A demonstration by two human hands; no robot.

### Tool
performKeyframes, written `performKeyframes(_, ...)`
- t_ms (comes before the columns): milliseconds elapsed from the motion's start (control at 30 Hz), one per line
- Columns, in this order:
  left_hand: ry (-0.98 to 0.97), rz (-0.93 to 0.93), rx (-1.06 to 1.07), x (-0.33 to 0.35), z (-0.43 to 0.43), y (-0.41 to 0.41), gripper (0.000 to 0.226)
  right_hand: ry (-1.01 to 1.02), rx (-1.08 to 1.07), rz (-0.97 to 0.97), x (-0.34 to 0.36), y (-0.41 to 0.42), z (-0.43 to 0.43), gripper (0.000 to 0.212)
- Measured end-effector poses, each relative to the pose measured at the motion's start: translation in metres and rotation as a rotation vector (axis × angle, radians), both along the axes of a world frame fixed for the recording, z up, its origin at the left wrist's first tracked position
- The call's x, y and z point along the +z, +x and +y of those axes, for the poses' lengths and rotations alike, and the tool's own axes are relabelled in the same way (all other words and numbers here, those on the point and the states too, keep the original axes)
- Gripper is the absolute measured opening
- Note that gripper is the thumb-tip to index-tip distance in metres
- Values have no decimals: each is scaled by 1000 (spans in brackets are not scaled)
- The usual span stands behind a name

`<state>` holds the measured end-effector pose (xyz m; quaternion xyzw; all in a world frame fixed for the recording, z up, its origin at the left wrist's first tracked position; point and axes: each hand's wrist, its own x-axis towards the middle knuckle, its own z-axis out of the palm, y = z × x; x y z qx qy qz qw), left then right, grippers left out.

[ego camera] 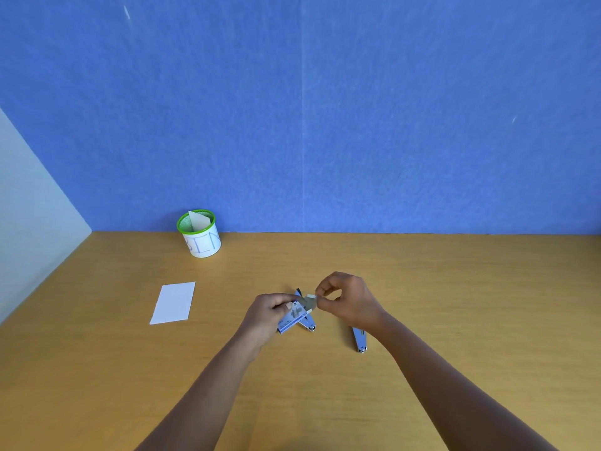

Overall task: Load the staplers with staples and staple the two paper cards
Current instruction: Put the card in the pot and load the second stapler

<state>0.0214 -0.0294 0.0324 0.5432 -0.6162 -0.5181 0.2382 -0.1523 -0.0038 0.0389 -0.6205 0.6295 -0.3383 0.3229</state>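
My left hand grips a small blue-and-white staple box just above the wooden table. My right hand pinches the box's open end flap between thumb and fingertips. Under the box lies one stapler, metal with a dark end, mostly hidden by the box. A second metal stapler lies on the table to the right, partly covered by my right wrist. White paper cards lie flat on the table to the left; I cannot tell whether it is one or two.
A green-rimmed mesh cup with a white label and a paper slip inside stands at the back left against the blue wall. A pale side panel borders the table on the left.
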Motion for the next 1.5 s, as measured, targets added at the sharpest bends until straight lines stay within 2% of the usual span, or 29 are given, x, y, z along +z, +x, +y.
performKeyframes(267, 17, 39, 17, -1, 2, -3, 28, 87, -161, -644, -8, 3, 8, 14)
performKeyframes(600, 8, 86, 18, 1, 3, -3, 27, 118, -304, -1159, -15, 3, 12, 14)
performKeyframes(767, 5, 94, 15, 0, 3, -3, 26, 245, -347, -1177, -15, 2, 11, 18)
performKeyframes(933, -1, 90, 9, 0, 4, -4, 25, 374, -359, -1103, -18, 8, 10, 7)
performKeyframes(1000, -1, 92, 3, 1, 5, -5, 25, 409, -327, -1074, -19, 11, 11, 13)
performKeyframes(1100, -4, 86, -6, 2, 6, -5, 24, 413, -305, -1061, -19, 14, 10, 22)
performKeyframes(1300, -1, 95, -8, 2, 7, -4, 22, 384, -298, -962, -18, 19, 11, 3)
performKeyframes(1500, 6, 78, -7, 3, 6, -6, 23, 335, -297, -879, -17, 21, 11, 5)
